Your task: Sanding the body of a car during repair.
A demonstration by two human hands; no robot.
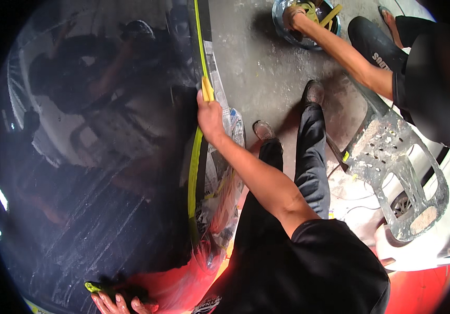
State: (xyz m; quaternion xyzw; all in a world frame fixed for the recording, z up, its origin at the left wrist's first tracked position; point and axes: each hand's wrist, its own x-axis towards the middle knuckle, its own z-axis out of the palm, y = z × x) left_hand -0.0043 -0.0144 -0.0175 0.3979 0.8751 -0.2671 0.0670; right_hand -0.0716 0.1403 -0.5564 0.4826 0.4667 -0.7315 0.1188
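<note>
My right hand (209, 112) is closed on a folded yellow piece (207, 86) at the edge of a glossy dark panel (89, 157), along a lime-yellow tape strip (195, 172) beside masking newspaper (209, 172). Low at the left, my left hand (120, 304) lies with fingers apart against a dark and bright-green pad (94, 288) on the panel, which has pale streaks and reflections. Red plastic-looking sheeting (183, 282) shows below the panel.
A co-worker's hand (293, 18) reaches into a metal bowl (282, 31) holding yellow-green strips. That person's dark-clothed body (434, 89) is at the upper right. A worn plastic chair (376, 146), cables and a white car part (434, 246) are on the right.
</note>
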